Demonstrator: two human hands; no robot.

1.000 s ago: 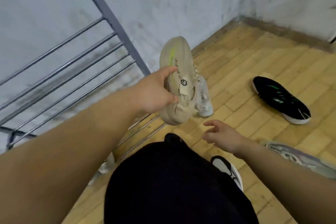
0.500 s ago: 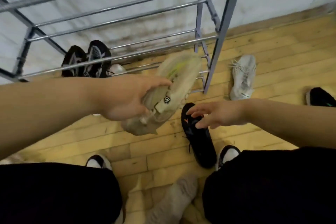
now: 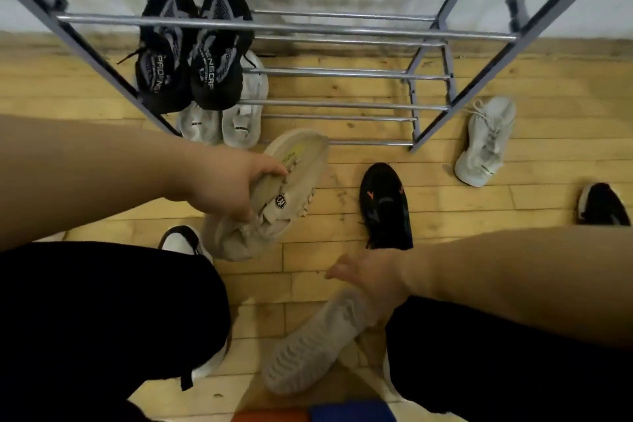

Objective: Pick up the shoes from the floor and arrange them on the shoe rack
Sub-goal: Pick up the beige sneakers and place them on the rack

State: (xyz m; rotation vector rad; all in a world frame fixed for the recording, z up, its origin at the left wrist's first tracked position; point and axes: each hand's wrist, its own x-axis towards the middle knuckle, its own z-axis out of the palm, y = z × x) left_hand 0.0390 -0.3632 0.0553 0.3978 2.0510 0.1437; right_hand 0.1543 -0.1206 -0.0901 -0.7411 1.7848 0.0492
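Observation:
My left hand [image 3: 219, 187] grips a beige knit sneaker [image 3: 274, 195] by its collar, held just above the floor in front of the metal shoe rack [image 3: 308, 27]. My right hand [image 3: 371, 279] rests on the heel end of a second beige sneaker [image 3: 308, 343], which lies sole-up on the floor between my knees; whether the fingers close on it is hidden. A black pair [image 3: 191, 48] sits on a rack shelf at the left, with a white pair [image 3: 222, 120] on the shelf below it.
On the wooden floor lie a black sneaker with orange marks [image 3: 385, 205], a white sneaker [image 3: 486, 140] right of the rack, and a black shoe [image 3: 601, 204] at the right edge. My own feet and dark trouser legs fill the bottom. A white wall stands behind the rack.
The view has swung down and toward the rack. My left hand lowered the beige sneaker; my right hand moved back and down from the black sneaker to the second beige sneaker.

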